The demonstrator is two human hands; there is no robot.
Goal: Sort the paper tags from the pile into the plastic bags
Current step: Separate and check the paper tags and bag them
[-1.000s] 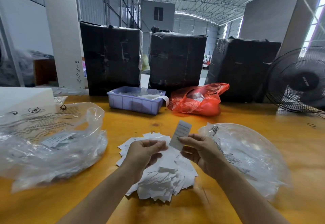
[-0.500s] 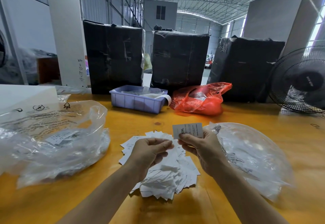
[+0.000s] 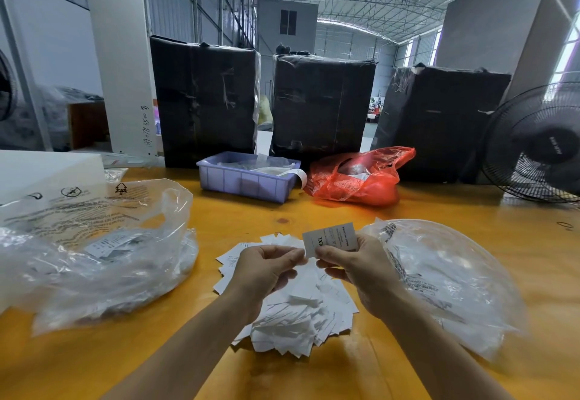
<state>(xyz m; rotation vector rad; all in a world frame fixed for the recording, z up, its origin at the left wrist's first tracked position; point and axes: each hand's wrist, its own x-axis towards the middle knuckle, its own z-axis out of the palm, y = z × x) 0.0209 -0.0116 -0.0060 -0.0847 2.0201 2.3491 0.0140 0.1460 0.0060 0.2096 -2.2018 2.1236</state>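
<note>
Warehouse hall with a metal truss roof; yellow wooden table (image 3: 314, 220) in front.

Left: large clear plastic bag (image 3: 94, 242), crumpled, printed with warning text, a few tags showing inside it; white block (image 3: 47, 167) behind it at the table edge.

Rear, left to right: three black wrapped bales (image 3: 204, 101); lilac plastic tray (image 3: 248, 179) with small items; red plastic bag (image 3: 357, 179) just beside the tray; black fan (image 3: 533, 145) at far right.

Centre: pile of white paper tags (image 3: 298, 315), loose and overlapping, lying on the table between the two clear bags. Left hand (image 3: 263, 271) above the pile, fingers curled, its grip closed on the left edge of a single tag (image 3: 329, 239). Right hand (image 3: 357, 264) pinches the same tag from below; tag is held up flat, print side facing, marked "XXL".

Right: second clear plastic bag (image 3: 448, 280), puffed up, printed text on its near side, lying just beside the pile and partly behind the right wrist.
</note>
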